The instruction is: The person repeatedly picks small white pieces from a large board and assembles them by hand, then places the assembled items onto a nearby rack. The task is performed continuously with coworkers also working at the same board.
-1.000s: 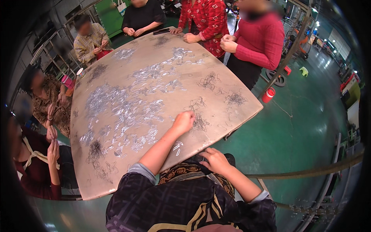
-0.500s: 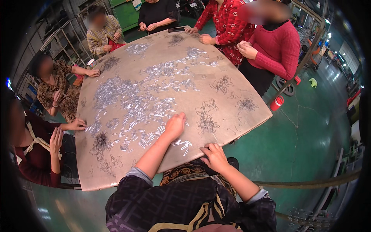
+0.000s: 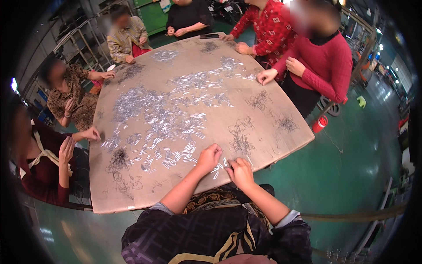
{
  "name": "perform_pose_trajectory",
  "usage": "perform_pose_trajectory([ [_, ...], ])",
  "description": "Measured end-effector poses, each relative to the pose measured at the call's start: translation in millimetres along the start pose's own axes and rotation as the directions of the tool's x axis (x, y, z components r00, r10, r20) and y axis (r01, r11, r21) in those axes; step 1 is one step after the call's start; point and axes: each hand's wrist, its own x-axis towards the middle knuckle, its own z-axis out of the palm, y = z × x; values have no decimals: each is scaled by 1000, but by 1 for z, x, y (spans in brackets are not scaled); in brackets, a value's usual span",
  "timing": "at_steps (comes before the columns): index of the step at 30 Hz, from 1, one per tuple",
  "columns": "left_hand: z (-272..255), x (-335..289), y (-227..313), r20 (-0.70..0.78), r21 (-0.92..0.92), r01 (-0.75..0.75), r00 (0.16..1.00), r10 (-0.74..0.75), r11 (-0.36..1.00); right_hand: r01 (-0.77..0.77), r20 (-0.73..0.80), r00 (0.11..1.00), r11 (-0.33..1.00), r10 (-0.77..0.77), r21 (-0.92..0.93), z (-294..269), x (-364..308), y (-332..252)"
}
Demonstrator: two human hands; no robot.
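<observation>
The top (image 3: 176,240) is dark with an angular pattern, yellow stripes (image 3: 195,257) and pale cuffs (image 3: 288,218). Black-and-gold cloth (image 3: 210,200) shows at the waist.

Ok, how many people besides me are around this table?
6. Left, near to far: person in dark red, person in animal print, person in plaid. Far end: person in black. Right: person in patterned red and, nearer, person in pink. Others may be out of view.
</observation>
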Motion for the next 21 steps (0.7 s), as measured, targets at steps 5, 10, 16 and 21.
perform_pose_trajectory([
  [5,10,-11,-7,-103,-57,1,995,-7,998,17,-34,999,1000,-18,-17,21,16,-3],
  [10,15,-14,-11,-191,37,-145,970,149,989,74,-11,997,995,-74,-71,31,17,4],
  [16,14,-16,-11,-179,38,-151,971,156,988,90,43,995,983,-84,-160,29,21,0],
  [21,13,-16,-9,-185,-18,-158,971,152,987,25,2,1000,996,-25,-89,34,24,8],
])
